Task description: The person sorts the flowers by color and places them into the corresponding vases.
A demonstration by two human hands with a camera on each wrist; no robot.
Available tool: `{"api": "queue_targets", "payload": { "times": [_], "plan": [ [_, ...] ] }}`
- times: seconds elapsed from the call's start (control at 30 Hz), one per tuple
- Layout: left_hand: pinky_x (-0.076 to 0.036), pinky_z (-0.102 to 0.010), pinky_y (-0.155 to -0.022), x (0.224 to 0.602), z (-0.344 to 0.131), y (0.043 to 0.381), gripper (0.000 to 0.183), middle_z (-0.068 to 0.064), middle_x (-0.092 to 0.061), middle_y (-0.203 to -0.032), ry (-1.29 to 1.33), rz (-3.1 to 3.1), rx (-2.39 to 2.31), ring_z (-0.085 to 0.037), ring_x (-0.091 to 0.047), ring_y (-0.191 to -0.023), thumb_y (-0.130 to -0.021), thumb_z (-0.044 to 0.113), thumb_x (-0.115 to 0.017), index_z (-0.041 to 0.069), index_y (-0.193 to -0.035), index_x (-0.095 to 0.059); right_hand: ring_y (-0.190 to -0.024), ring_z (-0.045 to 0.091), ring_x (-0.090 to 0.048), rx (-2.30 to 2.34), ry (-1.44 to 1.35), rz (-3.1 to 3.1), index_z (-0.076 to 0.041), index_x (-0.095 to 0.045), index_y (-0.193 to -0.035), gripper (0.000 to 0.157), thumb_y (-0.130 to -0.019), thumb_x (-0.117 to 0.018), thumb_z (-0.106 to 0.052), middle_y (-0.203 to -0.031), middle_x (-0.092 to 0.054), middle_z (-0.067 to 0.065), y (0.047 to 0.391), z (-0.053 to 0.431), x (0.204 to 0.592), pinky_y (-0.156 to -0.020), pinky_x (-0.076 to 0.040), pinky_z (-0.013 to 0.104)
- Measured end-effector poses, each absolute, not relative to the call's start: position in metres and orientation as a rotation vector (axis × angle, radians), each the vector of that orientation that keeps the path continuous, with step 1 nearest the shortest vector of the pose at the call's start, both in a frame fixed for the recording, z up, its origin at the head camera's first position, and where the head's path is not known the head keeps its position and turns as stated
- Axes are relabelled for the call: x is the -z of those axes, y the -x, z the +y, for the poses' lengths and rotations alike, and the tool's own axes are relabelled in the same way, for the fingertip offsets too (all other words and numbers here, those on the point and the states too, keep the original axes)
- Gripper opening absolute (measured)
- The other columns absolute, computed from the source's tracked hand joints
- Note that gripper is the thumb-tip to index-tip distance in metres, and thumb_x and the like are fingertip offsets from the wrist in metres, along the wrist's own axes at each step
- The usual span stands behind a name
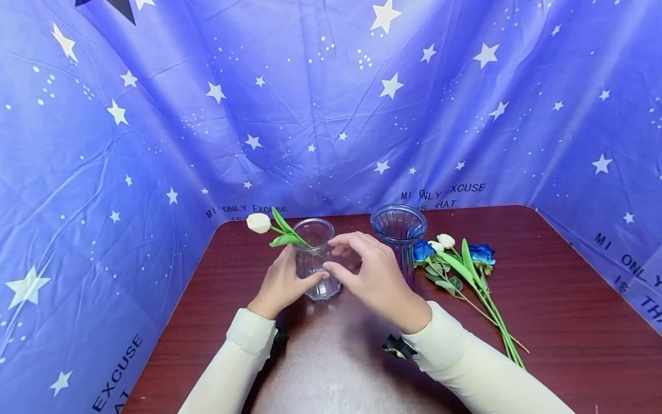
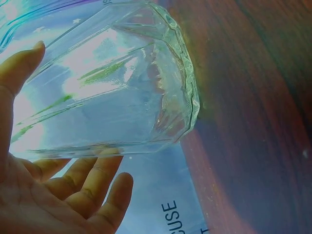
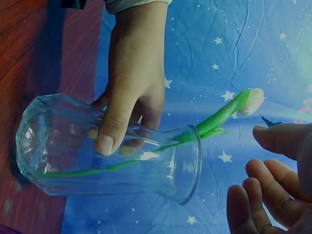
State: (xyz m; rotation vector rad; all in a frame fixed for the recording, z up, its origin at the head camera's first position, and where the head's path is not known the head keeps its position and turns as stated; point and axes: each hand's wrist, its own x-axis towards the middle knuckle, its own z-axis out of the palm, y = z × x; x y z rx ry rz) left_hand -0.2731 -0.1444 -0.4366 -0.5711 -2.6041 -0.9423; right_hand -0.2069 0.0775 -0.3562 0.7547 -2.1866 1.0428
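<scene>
A clear glass vase stands on the table, with one white tulip leaning out over its rim to the left. In the right wrist view, the tulip's green stem runs down inside the glass to the base. My left hand grips the vase's side, its thumb across the front and its fingers around the far side. Just to the right of the vase is my right hand, its fingers loosely bent and holding nothing. The right wrist view shows a gap between those fingers and the rim.
A taller bluish glass vase stands behind my right hand. Farther right lie blue flowers and white tulips, stems toward me, on the dark red wooden table. A blue star-patterned cloth hangs around the table.
</scene>
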Motion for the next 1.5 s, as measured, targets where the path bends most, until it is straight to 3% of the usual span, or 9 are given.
{"api": "queue_targets", "payload": {
  "times": [0.33, 0.6, 0.87, 1.5],
  "plan": [
    [-0.054, -0.051, -0.1, 0.436, -0.144, 0.274, 0.091, -0.014, -0.063, -0.133, 0.564, -2.618, 0.964, -0.032, -0.066, -0.121, -0.078, 0.054, -0.086, 0.014, -0.148, -0.044, -0.093, 0.007, -0.066, -1.006, -0.731, -2.175, -0.015, -0.072, -0.114, 0.035, -0.083, -0.088, -0.021, -0.097, -0.071, -0.007, 0.197, 0.094, 0.356, -0.074, -0.053, 0.03],
    [-0.054, -0.052, -0.1, 0.437, -0.144, 0.272, 0.092, -0.014, -0.063, -0.133, 0.557, -2.634, 0.969, -0.033, -0.066, -0.119, -0.079, 0.054, -0.086, 0.014, -0.149, -0.042, -0.082, 0.008, -0.064, -1.041, -0.722, -2.167, -0.016, -0.072, -0.112, 0.033, -0.083, -0.087, -0.017, -0.095, -0.072, -0.004, 0.191, 0.101, 0.359, -0.068, -0.056, 0.024],
    [-0.054, -0.052, -0.099, 0.436, -0.144, 0.271, 0.092, -0.013, -0.064, -0.132, 0.555, -2.636, 0.961, -0.033, -0.067, -0.119, -0.078, 0.055, -0.086, 0.014, -0.148, -0.044, -0.076, 0.002, -0.06, -1.019, -0.718, -2.166, -0.018, -0.072, -0.11, 0.032, -0.082, -0.087, -0.014, -0.094, -0.069, -0.011, 0.182, 0.111, 0.358, -0.066, -0.054, 0.021],
    [-0.054, -0.052, -0.101, 0.435, -0.145, 0.272, 0.089, -0.013, -0.064, -0.13, 0.54, -2.652, 0.963, -0.032, -0.066, -0.119, -0.078, 0.054, -0.086, 0.013, -0.145, -0.046, -0.077, 0.003, -0.059, -0.952, -0.604, -2.178, -0.017, -0.073, -0.105, 0.031, -0.079, -0.089, -0.013, -0.093, -0.068, -0.012, 0.169, 0.146, 0.361, -0.065, -0.047, 0.015]
  ]
}}
